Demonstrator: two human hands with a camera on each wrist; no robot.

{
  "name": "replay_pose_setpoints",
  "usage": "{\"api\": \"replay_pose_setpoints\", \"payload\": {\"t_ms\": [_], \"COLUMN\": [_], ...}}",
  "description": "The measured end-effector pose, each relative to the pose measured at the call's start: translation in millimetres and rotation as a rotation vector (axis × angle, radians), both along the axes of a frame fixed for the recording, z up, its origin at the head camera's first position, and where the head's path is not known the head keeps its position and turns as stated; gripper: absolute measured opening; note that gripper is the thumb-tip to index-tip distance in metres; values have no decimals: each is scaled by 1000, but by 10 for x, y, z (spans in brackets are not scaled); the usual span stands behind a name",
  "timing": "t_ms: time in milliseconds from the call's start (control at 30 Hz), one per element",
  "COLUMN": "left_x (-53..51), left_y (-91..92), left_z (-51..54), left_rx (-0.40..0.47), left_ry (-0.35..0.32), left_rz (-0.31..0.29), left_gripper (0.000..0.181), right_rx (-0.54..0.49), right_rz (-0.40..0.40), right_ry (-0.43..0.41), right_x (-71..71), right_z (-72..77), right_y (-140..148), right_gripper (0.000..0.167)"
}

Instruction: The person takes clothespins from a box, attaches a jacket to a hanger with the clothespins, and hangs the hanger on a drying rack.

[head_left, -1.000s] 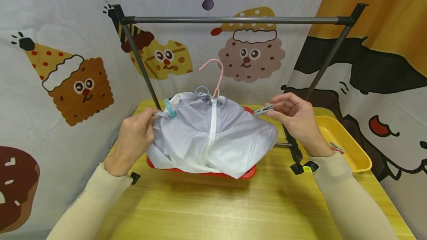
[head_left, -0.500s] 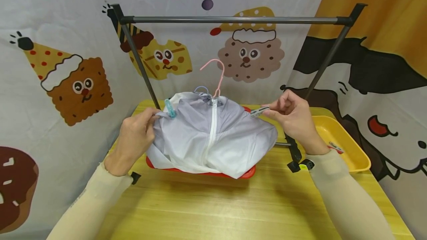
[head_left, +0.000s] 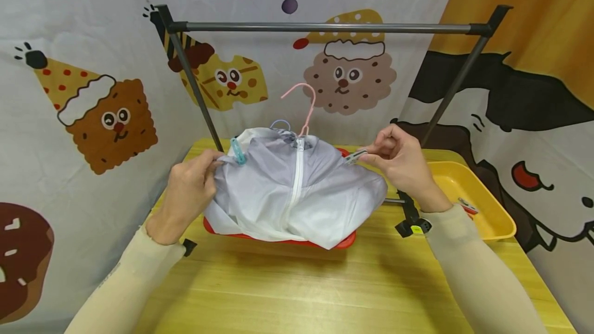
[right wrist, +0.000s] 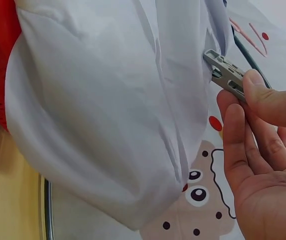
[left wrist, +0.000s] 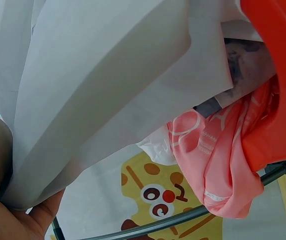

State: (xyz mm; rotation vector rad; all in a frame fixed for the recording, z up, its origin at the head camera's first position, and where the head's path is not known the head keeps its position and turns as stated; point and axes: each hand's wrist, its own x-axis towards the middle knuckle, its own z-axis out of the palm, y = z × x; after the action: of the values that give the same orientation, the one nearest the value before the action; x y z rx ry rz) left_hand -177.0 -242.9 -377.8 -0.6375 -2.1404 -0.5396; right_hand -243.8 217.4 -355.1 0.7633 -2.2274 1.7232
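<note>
A pale grey and white zipped garment [head_left: 264,184] lies draped over a red basket [head_left: 345,241], a pink hanger hook [head_left: 312,104] rising from its collar. My left hand [head_left: 187,192] pinches the garment's left edge, beside a teal clothespin [head_left: 238,151] clipped on the cloth. Between thumb and fingers my right hand [head_left: 403,164] pinches a grey clothespin [head_left: 356,156]. In the right wrist view the grey clothespin [right wrist: 225,70] has its tip at the garment's edge [right wrist: 203,100]; whether it grips the cloth I cannot tell.
Behind the garment stands a dark metal rack with a top bar [head_left: 325,28]. A yellow tray [head_left: 498,220] on the right holds clothespins [head_left: 468,207]. Pink cloth [left wrist: 218,165] hangs from the basket in the left wrist view.
My right hand has moved left, bringing the grey clothespin to the garment's right shoulder. The pink hook has shifted slightly right. My left hand has stayed in place.
</note>
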Motion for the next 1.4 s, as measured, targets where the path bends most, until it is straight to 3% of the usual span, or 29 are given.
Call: {"api": "replay_pose_setpoints", "payload": {"t_ms": [433,767,1033,1400], "left_x": [1,-3,-9,-4], "left_y": [-1,6,8,28], "left_z": [1,-5,-6,-8], "left_rx": [9,11,11,28], "left_ry": [0,-1,7,23], "left_rz": [-16,-8,-11,-13], "left_gripper": [11,11,10,10], "right_rx": [33,86,81,85], "right_rz": [27,-10,19,48], "right_ry": [14,-63,-116,-124], "right_x": [-42,-56,-68,-69], "right_z": [-19,-67,-104,-158], "right_y": [-66,-8,30,73], "right_gripper": [44,29,35,49]}}
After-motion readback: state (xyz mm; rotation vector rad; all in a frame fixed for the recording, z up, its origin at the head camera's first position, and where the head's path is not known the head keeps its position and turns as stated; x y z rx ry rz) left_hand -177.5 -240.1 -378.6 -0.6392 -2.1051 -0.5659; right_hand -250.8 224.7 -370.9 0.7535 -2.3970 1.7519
